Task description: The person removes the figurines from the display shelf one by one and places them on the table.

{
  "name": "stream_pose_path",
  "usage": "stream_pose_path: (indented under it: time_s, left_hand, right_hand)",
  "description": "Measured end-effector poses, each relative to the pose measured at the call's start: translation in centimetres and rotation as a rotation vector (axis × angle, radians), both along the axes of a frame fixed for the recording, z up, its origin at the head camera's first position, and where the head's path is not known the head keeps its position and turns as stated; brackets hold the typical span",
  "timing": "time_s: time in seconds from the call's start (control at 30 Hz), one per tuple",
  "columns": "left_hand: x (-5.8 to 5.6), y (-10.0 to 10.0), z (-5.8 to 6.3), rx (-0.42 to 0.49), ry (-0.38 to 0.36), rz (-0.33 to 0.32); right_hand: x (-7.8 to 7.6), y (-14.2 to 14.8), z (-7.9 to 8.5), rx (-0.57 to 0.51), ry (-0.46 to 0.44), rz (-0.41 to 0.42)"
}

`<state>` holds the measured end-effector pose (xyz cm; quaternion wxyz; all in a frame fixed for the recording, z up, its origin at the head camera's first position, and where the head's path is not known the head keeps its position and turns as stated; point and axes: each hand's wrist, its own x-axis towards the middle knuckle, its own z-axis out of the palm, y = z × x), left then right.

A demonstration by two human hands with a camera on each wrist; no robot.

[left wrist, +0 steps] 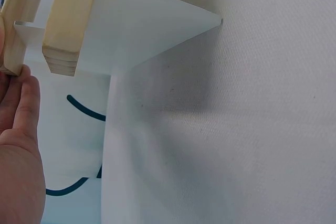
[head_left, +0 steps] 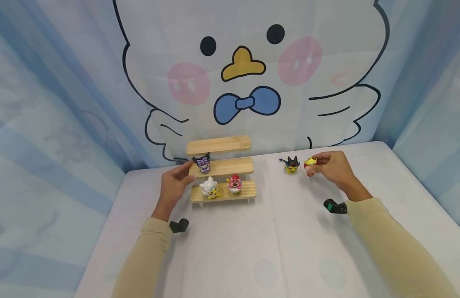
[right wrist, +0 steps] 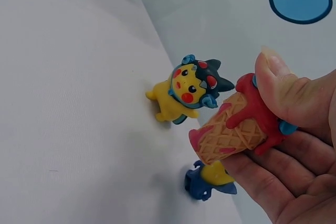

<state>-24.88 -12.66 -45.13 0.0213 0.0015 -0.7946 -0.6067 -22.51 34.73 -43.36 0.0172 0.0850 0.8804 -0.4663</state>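
Observation:
In the head view my left hand (head_left: 172, 186) grips the left end of the middle plank of a three-tier wooden display shelf (head_left: 230, 166). Its fingertips meet the wood's end (left wrist: 11, 64) in the left wrist view. Beside them on that tier stands a purple-and-black figurine (head_left: 203, 164). My right hand (head_left: 335, 167) pinches a small figurine (right wrist: 233, 129) with a waffle-cone body and red dripping icing; its top looks yellow from above. Just left of it, a yellow figurine with a dark hood (head_left: 291, 164) stands on the table.
The lowest tier holds a white-and-yellow figurine (head_left: 209, 188) and a pink figurine with a red top (head_left: 234, 183). A blue-and-yellow figurine (right wrist: 210, 181) is near the right hand. Behind the white-covered table (head_left: 230, 248) hangs a printed curtain (head_left: 245, 132).

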Motion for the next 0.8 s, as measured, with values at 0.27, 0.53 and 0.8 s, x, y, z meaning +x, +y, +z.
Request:
stream_pose_path:
  time_s: [0.27,0.53,0.8]
  left_hand:
    - [0.0,0.03,-0.06,-0.001,0.004,0.001]
    - [0.0,0.0,-0.04,-0.006,-0.007,0.003]
    - [-0.04,0.01,-0.06,-0.013,-0.018,0.005]
  right_hand:
    - [0.14,0.24,-0.3,0.005,0.011,-0.014]
    - [0.34,0.5,-0.56,0.018,0.011,-0.03]
    - [0.35,0.71,-0.87,0.01,0.012,-0.048]
